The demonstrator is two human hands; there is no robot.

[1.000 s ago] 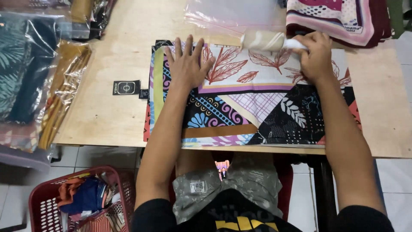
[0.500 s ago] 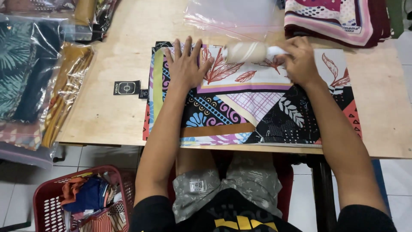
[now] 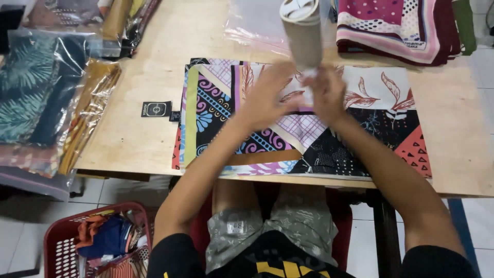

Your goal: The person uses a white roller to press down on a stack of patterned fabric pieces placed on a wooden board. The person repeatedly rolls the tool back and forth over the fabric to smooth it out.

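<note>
- Head view: both hands, left (image 3: 267, 100) and right (image 3: 327, 95), are gripping the roller (image 3: 303, 33) by its handle, lifting it upright.
- Cloth (image 3: 226, 113) is lying flat on the surface (image 3: 128, 139); spread for working.

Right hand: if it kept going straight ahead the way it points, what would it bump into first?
Probably the clear plastic bag beyond the roller that the right hand holds upright; depth is unclear from above.

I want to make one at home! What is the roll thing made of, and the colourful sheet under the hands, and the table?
The roll looks like matte beige cardboard or paper: dull, stiff, tube-shaped. The sheet looks like thin printed cloth, soft and lying flat, with leaf and swirl patterns. The table looks like bare pale plywood, showing faint grain and a layered edge. Both hands meet at the roll's lower end.
</note>
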